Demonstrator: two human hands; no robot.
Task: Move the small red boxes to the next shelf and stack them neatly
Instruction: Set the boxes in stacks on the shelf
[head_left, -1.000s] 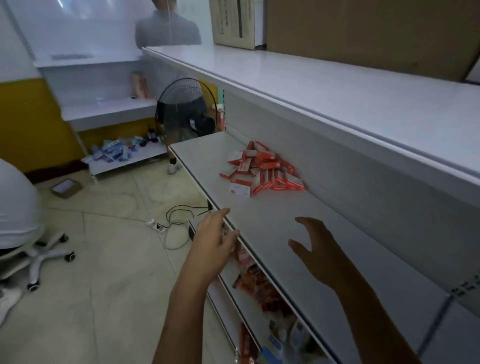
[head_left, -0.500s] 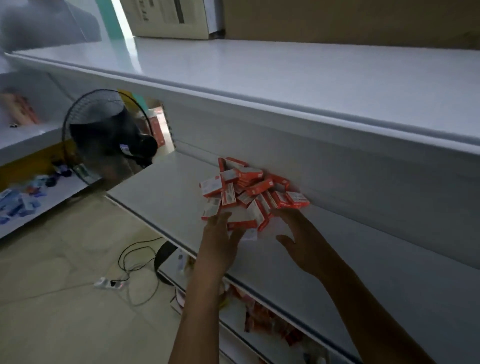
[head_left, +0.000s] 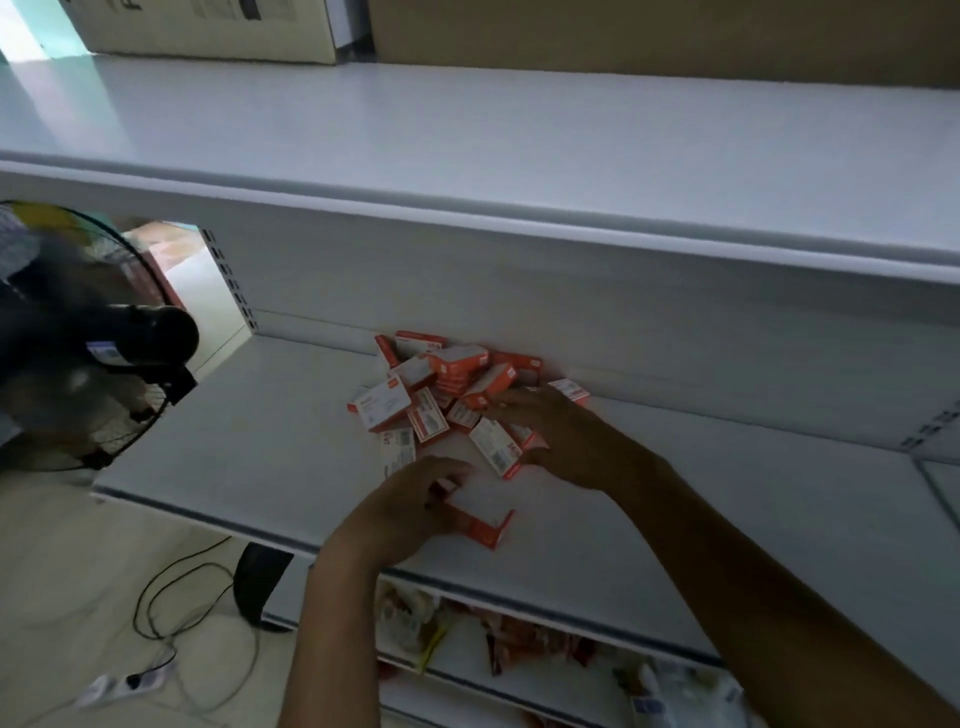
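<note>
A loose heap of several small red and white boxes (head_left: 452, 384) lies against the back panel of the white middle shelf (head_left: 260, 441). My left hand (head_left: 410, 504) rests at the heap's near edge with fingers curled over a red box (head_left: 480, 527) lying apart from the heap. My right hand (head_left: 561, 431) lies palm down on the heap's right side, fingers spread over several boxes, thumb by a tilted box (head_left: 496, 446). Whether it grips any box is hidden by the hand.
A black standing fan (head_left: 88, 353) stands at the shelf's left end. The upper shelf (head_left: 467, 156) carries cardboard boxes (head_left: 218, 26) at the back. The lower shelf (head_left: 519, 654) holds mixed packets. A power strip and cables (head_left: 156, 670) lie on the floor.
The view came closer to the heap. Both hands reached forward onto the boxes: the left closed over a box at the near edge, the right spread over the heap's right side.
</note>
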